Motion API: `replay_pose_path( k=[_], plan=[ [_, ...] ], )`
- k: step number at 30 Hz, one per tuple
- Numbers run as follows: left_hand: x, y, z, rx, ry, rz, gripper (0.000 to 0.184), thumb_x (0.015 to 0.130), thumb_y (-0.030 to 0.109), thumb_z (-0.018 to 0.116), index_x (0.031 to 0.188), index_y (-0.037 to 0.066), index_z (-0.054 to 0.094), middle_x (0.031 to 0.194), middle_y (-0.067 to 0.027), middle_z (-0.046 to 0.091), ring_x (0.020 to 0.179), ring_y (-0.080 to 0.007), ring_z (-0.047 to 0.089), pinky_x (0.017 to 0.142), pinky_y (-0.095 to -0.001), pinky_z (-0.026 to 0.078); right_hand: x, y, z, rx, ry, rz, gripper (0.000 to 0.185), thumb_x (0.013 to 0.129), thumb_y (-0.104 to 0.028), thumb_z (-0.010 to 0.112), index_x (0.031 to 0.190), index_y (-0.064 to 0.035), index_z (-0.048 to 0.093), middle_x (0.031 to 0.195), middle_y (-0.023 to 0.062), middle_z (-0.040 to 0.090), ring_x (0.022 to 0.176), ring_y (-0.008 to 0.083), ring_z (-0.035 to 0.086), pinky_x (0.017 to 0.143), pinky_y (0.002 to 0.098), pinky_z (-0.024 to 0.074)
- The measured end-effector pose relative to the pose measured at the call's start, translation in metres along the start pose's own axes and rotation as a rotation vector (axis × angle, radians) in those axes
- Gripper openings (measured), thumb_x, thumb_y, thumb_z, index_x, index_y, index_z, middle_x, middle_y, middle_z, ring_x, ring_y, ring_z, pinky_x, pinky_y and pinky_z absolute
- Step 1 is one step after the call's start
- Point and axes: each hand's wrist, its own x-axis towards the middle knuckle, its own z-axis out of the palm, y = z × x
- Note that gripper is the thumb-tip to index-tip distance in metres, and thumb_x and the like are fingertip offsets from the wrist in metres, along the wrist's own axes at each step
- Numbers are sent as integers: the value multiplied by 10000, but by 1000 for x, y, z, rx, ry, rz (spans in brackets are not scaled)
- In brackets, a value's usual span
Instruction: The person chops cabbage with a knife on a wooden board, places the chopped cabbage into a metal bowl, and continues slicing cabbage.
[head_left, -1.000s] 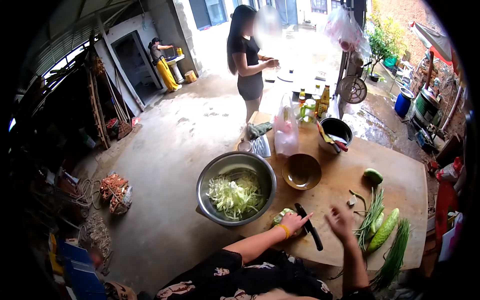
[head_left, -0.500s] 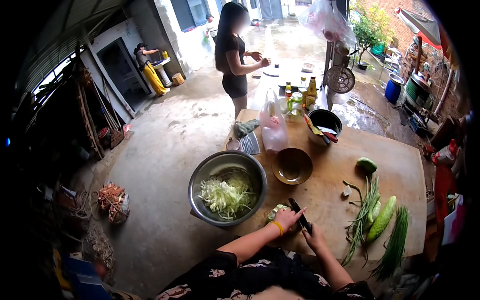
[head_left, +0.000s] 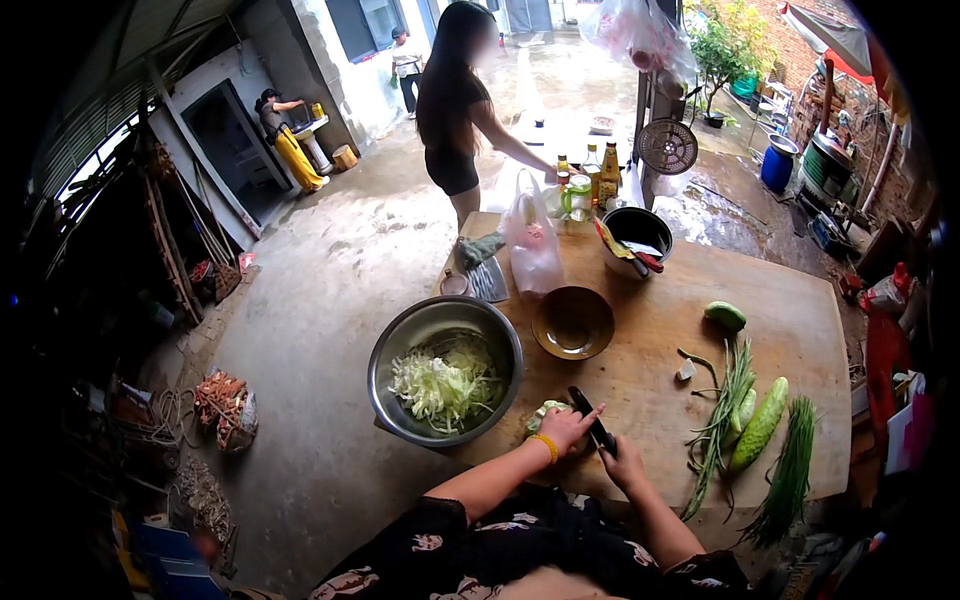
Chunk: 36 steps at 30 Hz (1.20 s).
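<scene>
A knife (head_left: 592, 416) with a dark blade is in my right hand (head_left: 623, 464), its fingers wrapped round the handle. My left hand (head_left: 566, 430), with a yellow band at the wrist, is closed over a pale green cabbage piece (head_left: 540, 414) on the wooden table (head_left: 640, 370). One left finger reaches over the blade. The knife lies close beside the cabbage, partly hidden by that hand. Left of my hands, a large metal bowl (head_left: 376, 385) holds shredded cabbage (head_left: 445, 383). Beyond them sits a brown glass bowl (head_left: 573, 323).
Cucumbers (head_left: 760, 425), long beans (head_left: 720, 420) and green stalks (head_left: 785, 475) lie to the right. Further back stand a plastic bag (head_left: 533, 245), a black pot (head_left: 640, 235) and several bottles (head_left: 600, 175). A person (head_left: 455, 110) stands at the far end.
The person at the far end has lowered an arm toward the bottles. My view has shifted slightly. My hands stay at the cabbage with the knife.
</scene>
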Motion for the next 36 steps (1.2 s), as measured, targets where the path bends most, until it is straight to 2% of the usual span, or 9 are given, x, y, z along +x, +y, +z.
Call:
replay_pose_path(
  k=[4, 8, 11, 13, 16, 22, 24, 30, 36],
  plan=[
    [-2, 2, 0, -14, 25, 6, 1091, 539, 313, 757, 1385, 230, 72, 883, 1, 548, 856, -173, 534, 688, -343, 369, 6, 25, 12, -11, 37, -11, 252, 753, -220, 610, 911, -48, 514, 746, 192, 575, 685, 354, 564, 606, 402, 441],
    [1, 2, -1, -1, 1, 10, 1089, 530, 307, 757, 1384, 235, 85, 923, 1, 543, 879, -168, 531, 695, -342, 373, 17, 50, 8, 547, -193, 326, 292, 780, -279, 609, 946, -49, 541, 653, 25, 517, 570, 129, 507, 523, 276, 432],
    [1, 4, -3, -4, -34, -1, 1056, 537, 300, 748, 1379, 232, 114, 944, -2, 540, 904, -169, 528, 710, -345, 383, 19, 65, 8, 471, -180, 359, 334, 769, -303, 607, 939, -25, 533, 691, 87, 570, 605, 198, 557, 556, 317, 453],
    [1, 5, -9, -2, -27, -8, 1043, 539, 298, 744, 1376, 231, 127, 940, -4, 541, 910, -172, 527, 712, -348, 386, 21, 54, -1, -199, -138, 75, 387, 746, -359, 612, 917, -21, 531, 781, 172, 603, 687, 302, 591, 600, 386, 467],
    [1, 8, -13, 13, -95, -24, 1028, 534, 292, 742, 1370, 243, 147, 1007, -18, 532, 928, -184, 527, 732, -347, 392, 15, 18, -18, -423, -185, 109, 442, 719, -415, 617, 893, -19, 528, 864, 219, 593, 760, 368, 582, 650, 438, 467],
    [-5, 13, -24, 35, -34, -6, 944, 574, 365, 727, 1352, 242, 206, 1333, -95, 329, 1179, -255, 367, 872, -416, 357, 24, 1, -33, -493, -127, 105, 360, 726, -380, 607, 847, -45, 557, 816, 165, 585, 748, 339, 573, 638, 427, 457],
    [-12, 14, -17, -12, 250, -3, 706, 640, 294, 677, 1268, 197, 368, 1256, -79, 415, 1146, -237, 403, 881, -427, 346, 23, 2, -33, -369, -73, -6, 267, 740, -302, 599, 833, -55, 560, 796, 152, 575, 728, 334, 566, 625, 426, 452],
    [-50, 5, -9, -88, 273, -185, 173, 719, 124, 534, 880, 148, 593, 842, -1, 576, 887, -176, 545, 856, -407, 359, 19, -16, -5, -34, -11, -377, 39, 772, -86, 554, 805, -74, 571, 773, 135, 564, 704, 328, 553, 608, 397, 448],
    [-128, 8, -56, -138, 138, -427, 103, 732, 184, 604, 828, 146, 610, 716, -9, 576, 730, -159, 558, 804, -363, 390, -8, -35, 36, 217, -107, -551, 91, 742, -12, 534, 807, -63, 571, 755, 132, 569, 727, 289, 566, 623, 348, 458]
  ],
)
